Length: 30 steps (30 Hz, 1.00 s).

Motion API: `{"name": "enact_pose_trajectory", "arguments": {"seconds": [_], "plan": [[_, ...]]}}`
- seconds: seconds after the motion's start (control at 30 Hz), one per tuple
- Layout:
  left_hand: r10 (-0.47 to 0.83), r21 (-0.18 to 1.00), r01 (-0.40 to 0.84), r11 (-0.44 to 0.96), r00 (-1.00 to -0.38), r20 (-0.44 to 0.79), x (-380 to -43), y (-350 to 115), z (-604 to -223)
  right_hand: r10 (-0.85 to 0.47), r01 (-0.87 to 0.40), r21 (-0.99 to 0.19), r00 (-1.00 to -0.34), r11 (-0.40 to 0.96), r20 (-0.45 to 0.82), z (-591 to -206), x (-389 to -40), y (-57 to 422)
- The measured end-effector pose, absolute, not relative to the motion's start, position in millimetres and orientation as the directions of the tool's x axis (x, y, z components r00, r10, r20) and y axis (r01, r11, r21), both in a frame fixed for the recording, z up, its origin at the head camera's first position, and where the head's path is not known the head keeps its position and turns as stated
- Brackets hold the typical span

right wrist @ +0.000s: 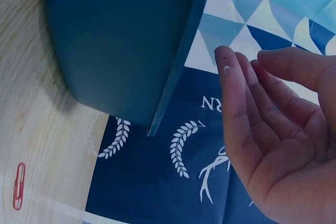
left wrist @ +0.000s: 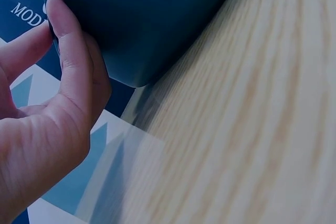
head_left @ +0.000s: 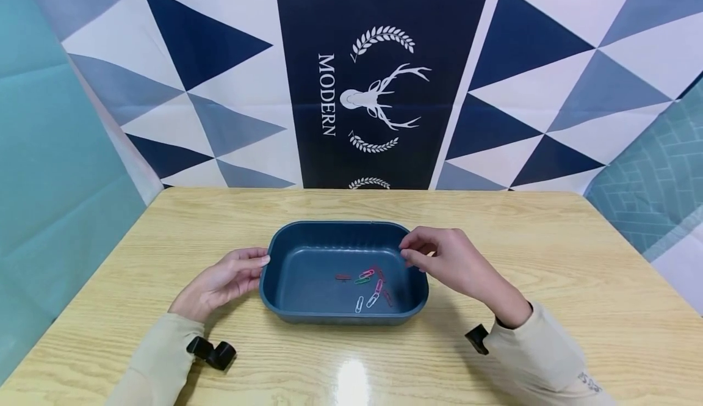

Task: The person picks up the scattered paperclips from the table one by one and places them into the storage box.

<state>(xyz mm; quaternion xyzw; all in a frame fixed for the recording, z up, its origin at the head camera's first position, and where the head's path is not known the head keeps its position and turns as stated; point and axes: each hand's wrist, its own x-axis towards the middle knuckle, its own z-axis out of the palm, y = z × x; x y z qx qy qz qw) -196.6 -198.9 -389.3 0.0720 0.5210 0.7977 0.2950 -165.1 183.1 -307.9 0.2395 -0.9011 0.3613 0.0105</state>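
A dark blue plastic tray point(head_left: 343, 319) stands on the table. Inside it lie several paper clips in red, pink, green and white, among them a green paper clip point(head_left: 362, 281) and a white paper clip point(head_left: 359, 304), mostly right of centre. My left hand point(head_left: 233, 278) pinches the tray's left rim between thumb and fingers; the left wrist view shows this grip on the tray wall point(left wrist: 142, 24). Over the tray's right end is my right hand point(head_left: 439, 256). Its fingers are loosely bent, and in the right wrist view a gap shows between thumb and fingertips, with nothing held.
A red paper clip point(right wrist: 19, 186) lies on the wooden table point(head_left: 219, 235) outside the tray, seen in the right wrist view. Behind the table hangs a patterned cloth point(head_left: 219, 88) with triangles and a deer head. Black wrist mounts point(head_left: 211, 352) sit on the sleeves.
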Motion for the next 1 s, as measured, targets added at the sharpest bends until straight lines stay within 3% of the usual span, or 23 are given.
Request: {"name": "enact_pose_trajectory", "arguments": {"seconds": [0.3, 1.0], "plan": [[0.493, 0.846, -0.439, -0.303, -0.832, -0.255, -194, -198, -387, -0.447, -0.475, -0.585, -0.871, 0.658, 0.204, -307, -166, 185], [0.565, 0.894, -0.349, -0.281, -0.813, -0.14, -196, -197, -387, -0.444, -0.469, -0.518, -0.878, 0.715, 0.181, -309, -176, 208]]}}
